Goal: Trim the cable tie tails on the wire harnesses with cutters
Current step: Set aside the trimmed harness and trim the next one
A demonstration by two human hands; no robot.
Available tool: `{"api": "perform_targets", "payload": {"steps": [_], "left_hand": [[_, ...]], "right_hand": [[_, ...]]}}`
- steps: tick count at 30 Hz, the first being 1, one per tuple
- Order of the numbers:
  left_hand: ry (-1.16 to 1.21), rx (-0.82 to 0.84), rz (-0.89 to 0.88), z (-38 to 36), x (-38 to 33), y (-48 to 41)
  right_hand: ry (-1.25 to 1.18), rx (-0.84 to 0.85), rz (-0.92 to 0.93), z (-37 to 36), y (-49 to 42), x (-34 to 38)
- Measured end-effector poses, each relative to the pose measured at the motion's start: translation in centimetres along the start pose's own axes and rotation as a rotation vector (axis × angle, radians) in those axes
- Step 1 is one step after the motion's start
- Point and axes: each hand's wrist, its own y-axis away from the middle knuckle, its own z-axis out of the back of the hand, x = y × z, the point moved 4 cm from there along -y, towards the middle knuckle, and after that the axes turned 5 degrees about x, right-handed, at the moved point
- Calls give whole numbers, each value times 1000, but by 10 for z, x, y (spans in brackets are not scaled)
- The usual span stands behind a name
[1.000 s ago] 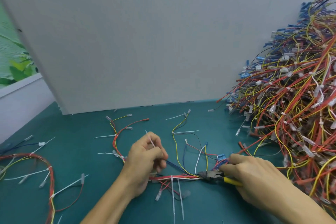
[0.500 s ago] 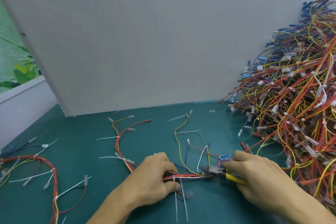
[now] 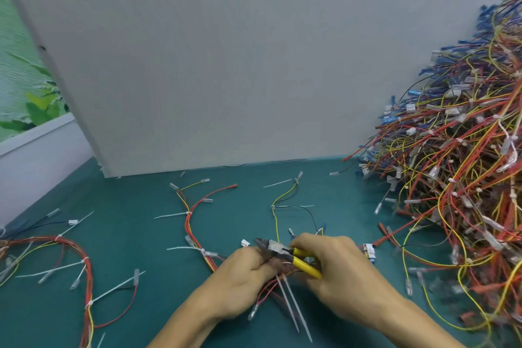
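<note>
Left hand (image 3: pixel 240 277) is gripping the light, floppy harness (image 3: pixel 265 290); right hand (image 3: pixel 339 271) is squeezing the cutters (image 3: pixel 278 251). Holding right beside the stiff tails (image 3: pixel 291 305) is probably keeping it steadiest.

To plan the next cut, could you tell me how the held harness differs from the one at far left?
The held harness is gripped by the left hand, cutters in the right hand at it; the left harness lies free on the mat. The held harness is bunched; the left harness spreads in an arc. Both have red and yellow wires and long white tails.
</note>
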Motion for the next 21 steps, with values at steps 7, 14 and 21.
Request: {"api": "perform_targets", "payload": {"steps": [7,14,21], "left_hand": [[11,-155,-149,-1,7,5],[-42,-201,-231,-3,6,9],[-419,-248,-492,-8,-4,14]], "right_hand": [[-88,103,-58,-8,-1,-8],[-342,262,-196,-4,-3,-18],[-574,291,-322,-7,-6,-24]]}}
